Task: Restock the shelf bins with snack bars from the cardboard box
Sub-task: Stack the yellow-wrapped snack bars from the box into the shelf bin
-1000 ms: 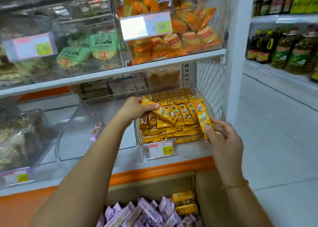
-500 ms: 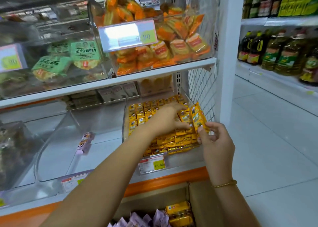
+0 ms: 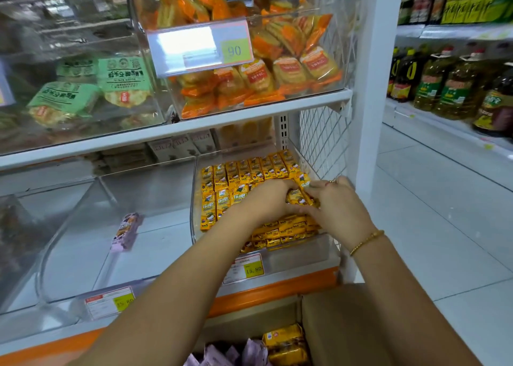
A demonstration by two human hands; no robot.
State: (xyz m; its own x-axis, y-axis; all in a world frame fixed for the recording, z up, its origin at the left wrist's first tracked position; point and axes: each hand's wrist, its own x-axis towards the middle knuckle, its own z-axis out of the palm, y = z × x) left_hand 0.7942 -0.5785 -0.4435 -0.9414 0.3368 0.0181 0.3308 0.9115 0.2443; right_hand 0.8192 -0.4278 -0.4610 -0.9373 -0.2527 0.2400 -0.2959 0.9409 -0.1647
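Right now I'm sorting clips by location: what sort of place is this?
Likely a grocery shop aisle: clear shelf bins of snack bars, price tags on their fronts, cooking oil bottles shelved nearby.

A shop: price tags (image 3: 200, 49), snack bins (image 3: 302, 251), probably oil bottles (image 3: 455, 88).
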